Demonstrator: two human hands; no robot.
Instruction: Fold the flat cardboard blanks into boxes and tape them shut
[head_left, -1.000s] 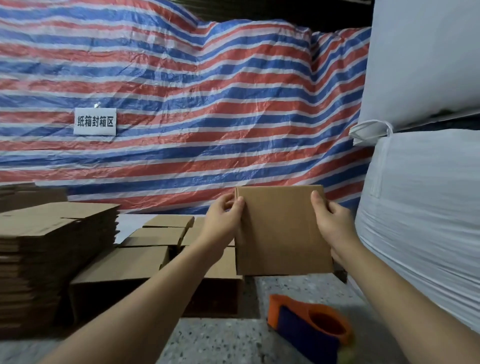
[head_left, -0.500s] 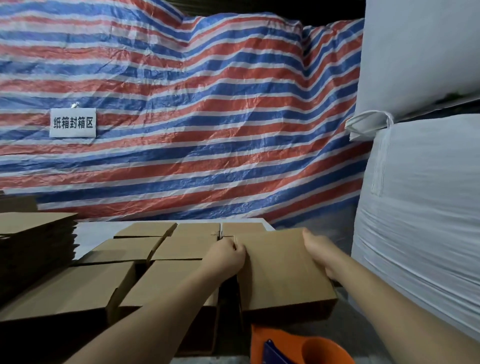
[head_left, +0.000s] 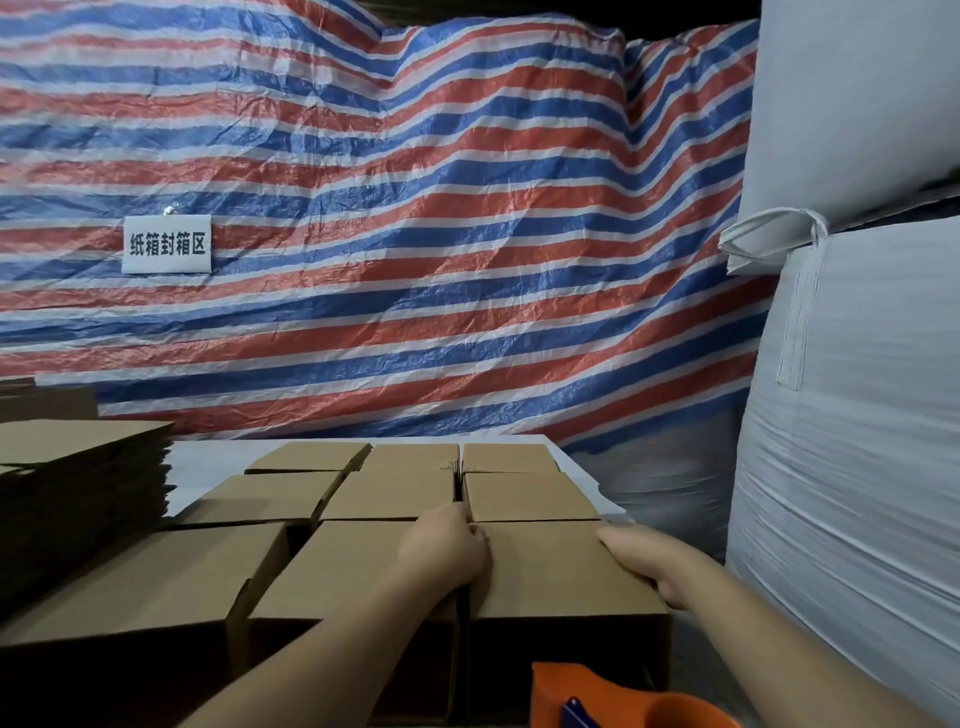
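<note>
Striped red, white and blue tarpaulin, crinkled and faintly glossy, hangs behind the work surface, with a small white sign pinned to it and bulging white woven sacks stacked to the right. Between the person's two hands sits the box, matte brown corrugated cardboard with crisp square edges, at the near right corner of a block of finished boxes. The left hand curls over the box's left top edge, its fingers tucked into the gap beside the neighbouring carton; the right hand clasps the right edge, thumb lying flat on top and fingers wrapped down the side. Both hands thus hold the box. Judging by the tight spacing, the left fingers could get pinched or could nudge the adjoining carton out of line as the box settles, and a careless release might leave it skewed or overhanging the right edge of the white board beneath the row. Below the grip, an orange tape dispenser sits close enough to be knocked when the arms pull back. Far left of the grip, a tall stack of flat blanks shows layered, fluted edges.
</note>
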